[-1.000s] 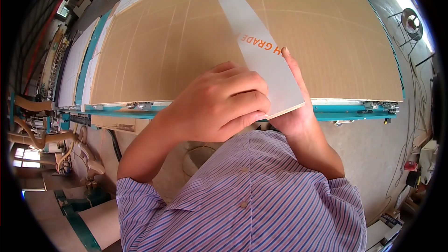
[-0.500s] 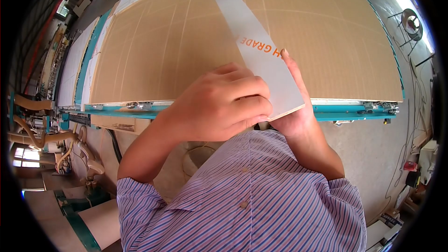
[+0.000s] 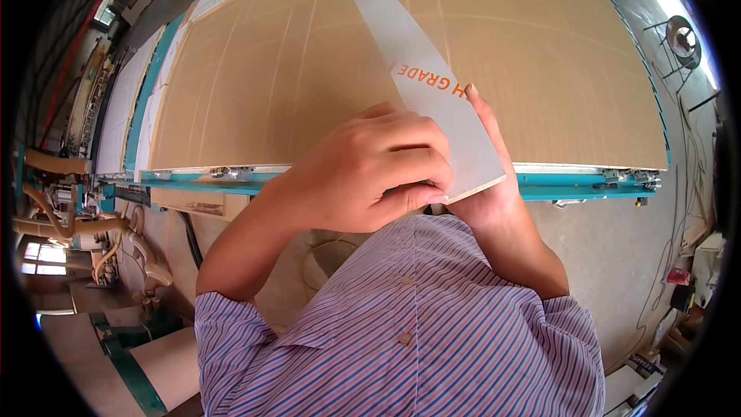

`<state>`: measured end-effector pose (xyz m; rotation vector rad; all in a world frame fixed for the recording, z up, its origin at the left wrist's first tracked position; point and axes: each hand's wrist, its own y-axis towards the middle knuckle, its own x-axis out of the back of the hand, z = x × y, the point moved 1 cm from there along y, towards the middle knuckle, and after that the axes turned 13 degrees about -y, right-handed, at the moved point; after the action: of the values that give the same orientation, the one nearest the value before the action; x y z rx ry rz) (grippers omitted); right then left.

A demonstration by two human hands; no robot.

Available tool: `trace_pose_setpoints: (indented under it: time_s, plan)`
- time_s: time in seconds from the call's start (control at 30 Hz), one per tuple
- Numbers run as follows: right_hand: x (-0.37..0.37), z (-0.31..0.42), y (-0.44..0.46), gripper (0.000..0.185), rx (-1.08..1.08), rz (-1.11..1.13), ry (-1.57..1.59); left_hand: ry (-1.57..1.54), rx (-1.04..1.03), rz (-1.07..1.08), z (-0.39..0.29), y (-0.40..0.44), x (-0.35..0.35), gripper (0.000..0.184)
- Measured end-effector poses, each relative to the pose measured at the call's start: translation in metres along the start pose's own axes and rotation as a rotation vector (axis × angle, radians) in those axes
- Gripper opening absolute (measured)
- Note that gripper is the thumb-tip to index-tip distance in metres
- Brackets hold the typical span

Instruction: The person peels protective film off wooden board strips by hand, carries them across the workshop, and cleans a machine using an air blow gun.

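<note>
A long white board strip (image 3: 463, 135) with orange lettering slants from the cut end near my body towards the far upper left. My right hand (image 3: 492, 193) supports it from below and along its right edge, its thumb up beside the lettering. Against the near left edge of the strip, my left hand (image 3: 370, 170) is closed, with its fingers curled and its thumb by the near corner. Its fingertips are partly hidden.
Beneath the strip lies a large brown sheet (image 3: 231, 93) on a machine table with a teal rail (image 3: 540, 185). White panels (image 3: 123, 108) lie at the left, near hoses (image 3: 58, 174). A round-topped stool (image 3: 683, 40) stands at the far right.
Both hands keep their hold on the strip. The strip and my left hand have shifted very slightly, and the view has tilted a little.
</note>
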<state>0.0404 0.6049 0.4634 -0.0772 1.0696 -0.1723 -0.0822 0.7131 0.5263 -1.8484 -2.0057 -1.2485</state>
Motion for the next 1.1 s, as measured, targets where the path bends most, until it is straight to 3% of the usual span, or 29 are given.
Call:
trace_pose_setpoints:
  time_s: [1.1]
  plan:
    - [0.0023,0.0004,-0.0021,0.054,0.002,0.008,0.010,-0.099,0.032,0.017,0.0031,0.0012,-0.0015,0.013]
